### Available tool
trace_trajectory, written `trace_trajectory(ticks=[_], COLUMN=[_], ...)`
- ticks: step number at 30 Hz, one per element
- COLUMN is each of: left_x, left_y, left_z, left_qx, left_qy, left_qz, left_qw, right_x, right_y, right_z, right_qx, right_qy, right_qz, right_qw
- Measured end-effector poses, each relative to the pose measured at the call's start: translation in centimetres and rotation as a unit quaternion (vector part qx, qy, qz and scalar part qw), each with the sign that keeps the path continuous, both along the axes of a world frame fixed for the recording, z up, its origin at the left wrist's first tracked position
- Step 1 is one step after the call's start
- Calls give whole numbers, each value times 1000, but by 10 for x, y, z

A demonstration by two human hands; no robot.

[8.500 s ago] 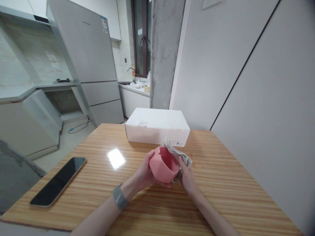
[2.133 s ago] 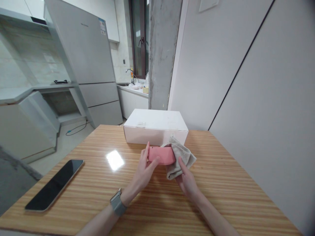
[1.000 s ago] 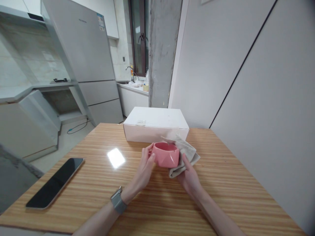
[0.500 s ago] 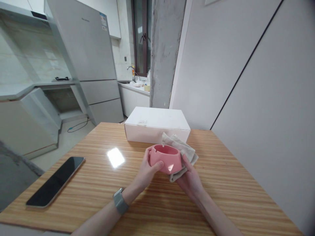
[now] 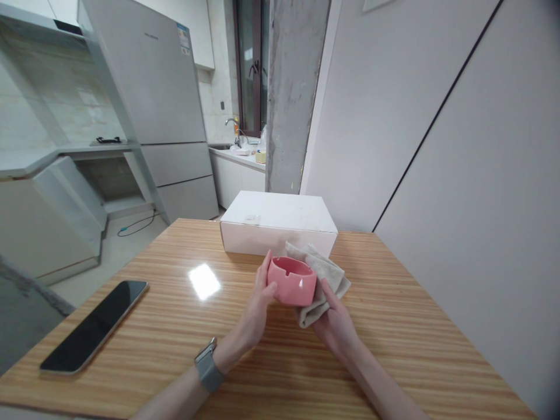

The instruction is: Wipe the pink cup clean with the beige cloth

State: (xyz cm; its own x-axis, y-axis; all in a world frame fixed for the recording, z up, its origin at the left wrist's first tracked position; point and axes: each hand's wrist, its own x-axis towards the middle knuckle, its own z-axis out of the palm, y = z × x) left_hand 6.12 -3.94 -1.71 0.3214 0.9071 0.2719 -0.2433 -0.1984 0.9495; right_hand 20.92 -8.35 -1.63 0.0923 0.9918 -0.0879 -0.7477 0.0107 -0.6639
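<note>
We look down on a striped wooden table [image 5: 394,332], with a white cardboard box [image 5: 273,224] at its far side and a dark smartphone [image 5: 94,325] lying to the left. Just before the box, a beige cloth [image 5: 315,312] is bunched against a pink ashtray [image 5: 291,286], held above the tabletop. The ashtray looks glossy, with notches in its rim. The left hand [image 5: 256,306] presses its fingers against the ashtray's side, while the right hand [image 5: 335,329] cups the cloth, fingers spread. With so light a grip, a damp or slick surface could let the ashtray slip, drop and chip.
</note>
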Motion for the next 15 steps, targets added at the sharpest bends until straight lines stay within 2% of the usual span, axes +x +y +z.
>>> trace_trajectory(ticks=[6, 11, 13, 15], left_x=[-7, -4, -2, -1], left_y=[-4, 2, 5, 6], left_z=[10, 14, 14, 14], left_qx=[68, -16, -41, -51], left_qy=[51, -30, -44, -44], left_qz=[-11, -116, -109, -66], left_qw=[996, 993, 992, 996], right_x=[4, 2, 1, 1], right_y=[1, 0, 0, 1], right_z=[8, 11, 9, 6], right_qx=[-9, -24, -20, -12], right_qy=[19, 25, 26, 23], right_qz=[-2, 31, 23, 23], right_qw=[1000, 999, 999, 999])
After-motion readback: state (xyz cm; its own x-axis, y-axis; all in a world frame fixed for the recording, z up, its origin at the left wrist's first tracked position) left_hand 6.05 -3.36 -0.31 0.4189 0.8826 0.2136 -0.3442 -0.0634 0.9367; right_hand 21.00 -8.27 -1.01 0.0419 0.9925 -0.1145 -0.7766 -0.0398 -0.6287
